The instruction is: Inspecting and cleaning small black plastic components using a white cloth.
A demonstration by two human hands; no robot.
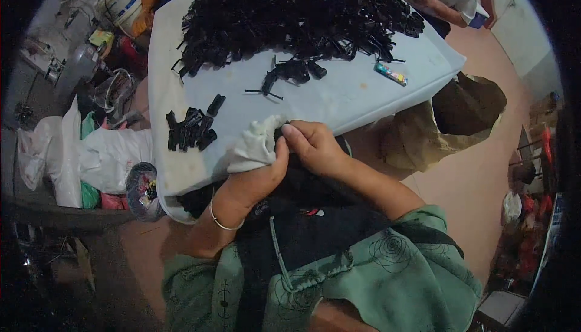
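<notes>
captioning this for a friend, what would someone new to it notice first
The huge heap of black parts across the far side of the pale work surface stands out most. At its near edge, the left hand, its fingers covered by white cloth, and the bare right hand hold a small dark piece. A colourful little cylinder lies toward the right.

Fisheye head view, looking down over the left hand (260, 177) and right hand (319, 149).
The lens sits above and behind the hands, near, facing steeply down and forward; it takes in a white work surface (336, 93) beyond them, pinkish floor (445, 190) to their right and green clothing (387, 259) on their near side.
</notes>
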